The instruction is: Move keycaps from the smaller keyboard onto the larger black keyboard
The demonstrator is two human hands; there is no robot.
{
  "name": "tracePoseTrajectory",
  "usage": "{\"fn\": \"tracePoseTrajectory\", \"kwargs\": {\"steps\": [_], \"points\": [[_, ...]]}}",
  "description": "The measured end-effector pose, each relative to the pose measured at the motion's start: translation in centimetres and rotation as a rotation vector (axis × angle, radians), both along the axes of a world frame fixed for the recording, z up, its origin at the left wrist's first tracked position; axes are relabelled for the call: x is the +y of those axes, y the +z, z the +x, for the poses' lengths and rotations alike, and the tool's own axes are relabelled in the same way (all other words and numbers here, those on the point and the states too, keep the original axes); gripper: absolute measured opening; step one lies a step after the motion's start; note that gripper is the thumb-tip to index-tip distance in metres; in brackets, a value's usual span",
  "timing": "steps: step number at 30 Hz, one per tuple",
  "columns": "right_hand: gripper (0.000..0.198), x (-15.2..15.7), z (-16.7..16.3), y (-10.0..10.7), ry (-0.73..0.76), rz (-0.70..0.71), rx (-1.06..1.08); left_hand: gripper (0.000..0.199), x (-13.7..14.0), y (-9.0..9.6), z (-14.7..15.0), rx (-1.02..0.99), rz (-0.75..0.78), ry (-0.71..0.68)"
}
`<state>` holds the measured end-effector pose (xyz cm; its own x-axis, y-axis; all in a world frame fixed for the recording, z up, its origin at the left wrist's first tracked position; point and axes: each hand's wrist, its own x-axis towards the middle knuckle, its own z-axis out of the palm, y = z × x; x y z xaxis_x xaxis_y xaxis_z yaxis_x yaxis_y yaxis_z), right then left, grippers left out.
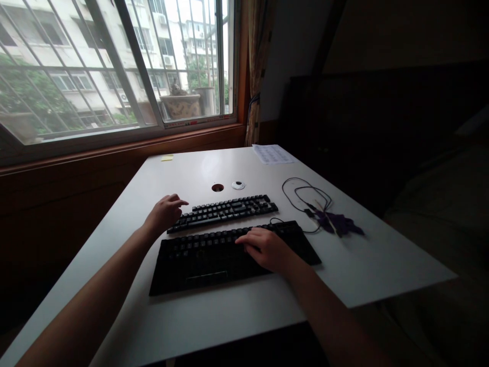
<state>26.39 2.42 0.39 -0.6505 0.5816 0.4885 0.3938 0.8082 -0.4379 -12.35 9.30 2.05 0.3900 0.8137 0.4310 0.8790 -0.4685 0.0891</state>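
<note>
A black keyboard [214,266] lies on the white table, with keycaps on its upper rows and a dark, bare-looking lower part. Just beyond it, a set of black keycaps [229,208] is laid out in rows like a keyboard. My left hand [164,213] hovers at the left end of those rows, index finger stretched out to the right and nothing visible in it. On the keyboard, right of its middle, rests my right hand [265,248]. Its fingertips come together at the key rows; anything between them is too small to make out.
To the right, a looped black cable [300,189] lies beside a purple cloth-like item [342,223] with a thin light stick [331,224] across it. Farther back are a round hole [217,187], a white ring-shaped cover [238,185], printed paper [274,154] and yellow notes [167,158].
</note>
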Motion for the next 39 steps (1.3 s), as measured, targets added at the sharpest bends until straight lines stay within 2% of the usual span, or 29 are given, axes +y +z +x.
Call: {"fn": "tracePoseTrajectory", "kwargs": {"steps": [10,16,27,39], "points": [[0.029,-0.1,-0.1,0.2,0.000,0.004,-0.018,0.046,0.8,-0.5,0.3,0.041,0.003,-0.076],[0.028,-0.1,-0.1,0.3,0.000,-0.001,-0.020,0.033,0.7,-0.2,0.6,0.112,0.048,-0.086],[0.028,-0.2,0.0,0.4,0.005,0.002,-0.022,0.029,0.6,-0.5,0.9,0.142,-0.007,-0.043],[0.028,-0.2,0.0,0.3,-0.002,0.002,-0.033,0.028,0.7,-0.7,-0.2,0.144,-0.003,0.010]]}}
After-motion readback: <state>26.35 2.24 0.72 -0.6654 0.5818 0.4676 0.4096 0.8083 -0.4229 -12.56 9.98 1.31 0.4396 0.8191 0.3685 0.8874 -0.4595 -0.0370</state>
